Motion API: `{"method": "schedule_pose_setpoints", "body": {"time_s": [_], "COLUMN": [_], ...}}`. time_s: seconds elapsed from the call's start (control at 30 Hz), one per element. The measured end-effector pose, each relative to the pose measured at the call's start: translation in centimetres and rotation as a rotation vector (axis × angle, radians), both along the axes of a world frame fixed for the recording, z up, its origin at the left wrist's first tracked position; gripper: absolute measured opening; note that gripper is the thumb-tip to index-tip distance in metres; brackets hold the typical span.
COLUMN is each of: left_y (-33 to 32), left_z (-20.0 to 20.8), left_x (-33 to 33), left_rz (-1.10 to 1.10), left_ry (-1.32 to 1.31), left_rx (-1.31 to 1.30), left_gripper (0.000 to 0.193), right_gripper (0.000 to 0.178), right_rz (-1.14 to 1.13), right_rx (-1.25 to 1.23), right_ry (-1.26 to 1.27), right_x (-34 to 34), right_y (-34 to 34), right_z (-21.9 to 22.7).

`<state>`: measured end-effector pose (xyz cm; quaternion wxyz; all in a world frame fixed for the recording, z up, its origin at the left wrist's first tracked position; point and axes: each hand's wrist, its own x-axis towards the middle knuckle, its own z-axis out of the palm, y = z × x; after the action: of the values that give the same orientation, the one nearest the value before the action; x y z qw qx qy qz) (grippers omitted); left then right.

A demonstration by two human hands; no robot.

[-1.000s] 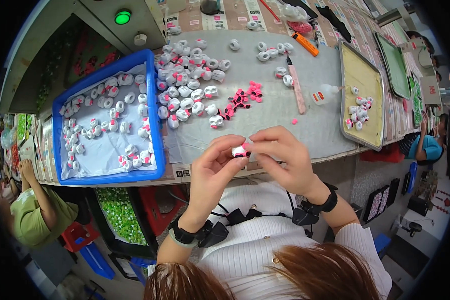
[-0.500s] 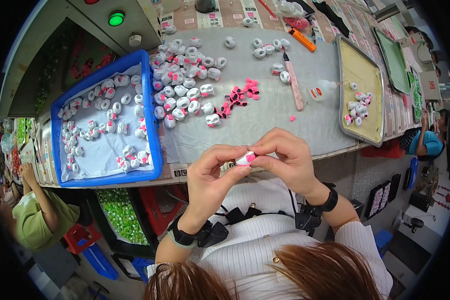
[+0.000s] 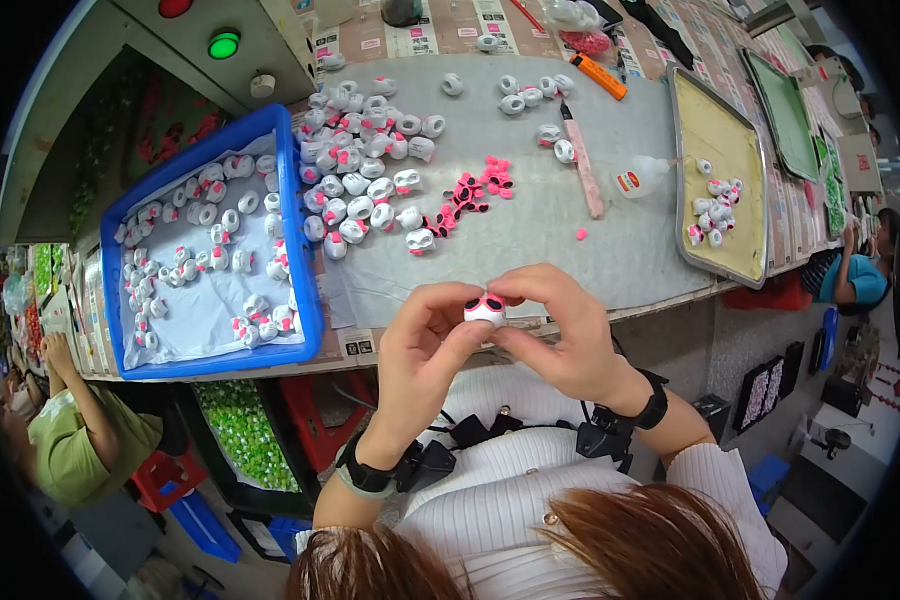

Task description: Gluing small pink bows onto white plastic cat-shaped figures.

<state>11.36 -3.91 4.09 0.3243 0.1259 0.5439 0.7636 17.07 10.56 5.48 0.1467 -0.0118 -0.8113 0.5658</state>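
Between the fingertips of both hands is a small white toy head (image 3: 484, 314) with pink-rimmed black goggle pieces on its upper side. My left hand (image 3: 428, 335) is closed on its left side, thumb below and fingers above. From the right, my right hand (image 3: 560, 325) pinches the same toy head. Beyond the hands lies a strip of loose pink-and-black goggle pieces (image 3: 462, 205). A large pile of white toy heads with pink parts (image 3: 360, 150) sits left of them. One small pink piece (image 3: 581, 234) lies alone on the grey sheet.
A blue tray (image 3: 308, 270) with more heads stands left, beneath a machine with a green light (image 3: 224, 44). To the right are a pink-handled pen-like tool (image 3: 585, 170), a small bottle (image 3: 642, 180), an orange cutter (image 3: 600, 78) and a metal tray (image 3: 740, 150). Co-workers sit at both sides.
The toy head has turned between my fingers: its pink side faced me before, and the black-and-pink goggles show now. Both hands keep hold of it, at nearly the same place.
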Motion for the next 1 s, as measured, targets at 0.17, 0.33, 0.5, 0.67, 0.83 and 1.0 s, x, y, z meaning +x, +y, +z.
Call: {"method": "schedule_pose_setpoints", "body": {"time_s": [0.17,0.33,0.5,0.67,0.83,1.0], "left_y": [0.3,0.6,1.6,1.6,2.0,1.8], "left_z": [0.3,-0.1,-0.2,-1.4,-1.6,-1.3], "left_x": [0.7,0.7,-0.2,-3.1,-3.7,-3.5], "left_rz": [0.019,-0.014,-0.079,0.049,-0.043,-0.024], "left_ry": [-0.054,-0.040,0.105,0.964,0.937,0.631], "left_rx": [0.027,-0.049,-0.241,-0.756,-0.883,-0.926], "left_gripper": [0.020,0.017,0.021,0.029,0.027,0.024], "right_gripper": [0.028,0.026,0.021,0.016,0.021,0.032], "right_rz": [0.043,0.015,-0.098,-0.712,-0.860,-0.807], "right_rx": [0.111,0.124,0.089,0.390,0.829,0.654], "right_ry": [0.095,0.105,0.060,-0.084,-0.319,-0.135], "right_x": [0.3,0.7,1.0,3.1,7.1,4.3], "right_y": [0.5,0.9,1.6,10.1,18.6,15.6], "right_z": [-0.3,-0.5,-0.8,-1.7,-4.0,-3.6]}}
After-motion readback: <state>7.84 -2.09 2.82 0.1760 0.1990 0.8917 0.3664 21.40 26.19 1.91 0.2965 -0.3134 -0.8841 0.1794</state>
